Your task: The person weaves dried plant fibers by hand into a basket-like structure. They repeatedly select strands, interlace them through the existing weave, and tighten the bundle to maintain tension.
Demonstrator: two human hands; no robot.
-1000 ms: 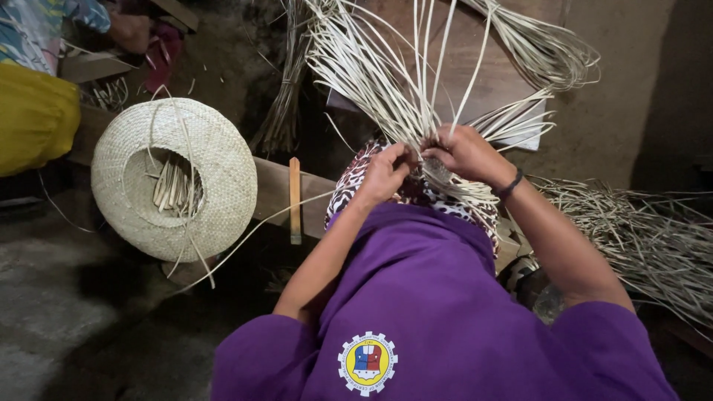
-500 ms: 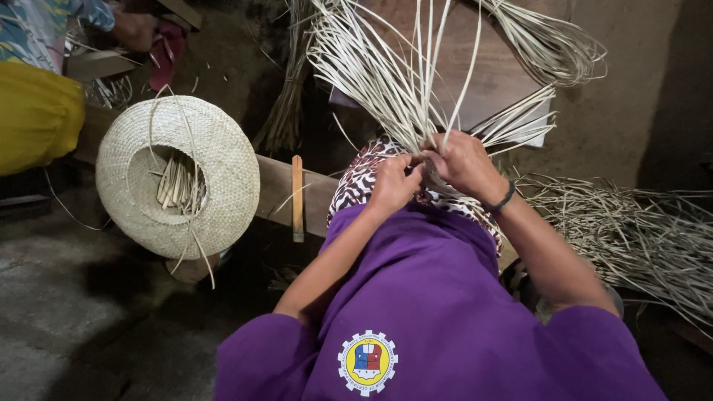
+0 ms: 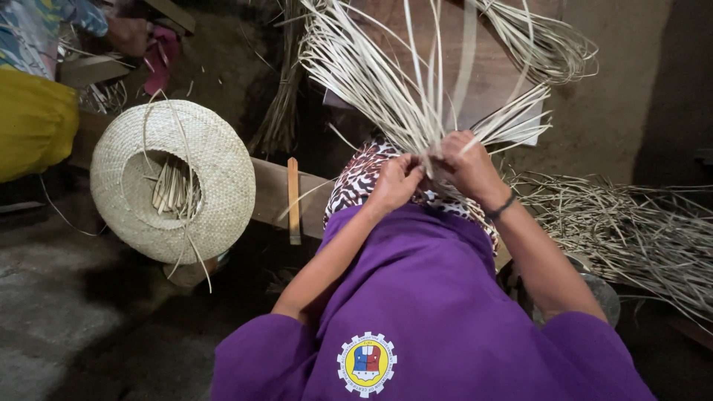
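Observation:
My left hand (image 3: 397, 182) and my right hand (image 3: 466, 165) meet over my lap, both pinching a bundle of pale straw strands (image 3: 386, 82) that fans up and away from my fingers. The strands gather into a woven piece hidden under my hands, resting on a spotted cloth (image 3: 360, 178) on my knees. A dark band circles my right wrist. I wear a purple shirt with a round badge.
A woven straw hat (image 3: 174, 182) lies upside down at the left with loose strands inside. A wooden stick (image 3: 293, 200) rests on a plank beside it. Loose straw (image 3: 631, 230) is piled at the right. Another person in yellow (image 3: 30, 119) sits at the far left.
My hands stay on the strands, with my fingers shifting slightly closer together. The view has drifted a little, so the hat sits further right.

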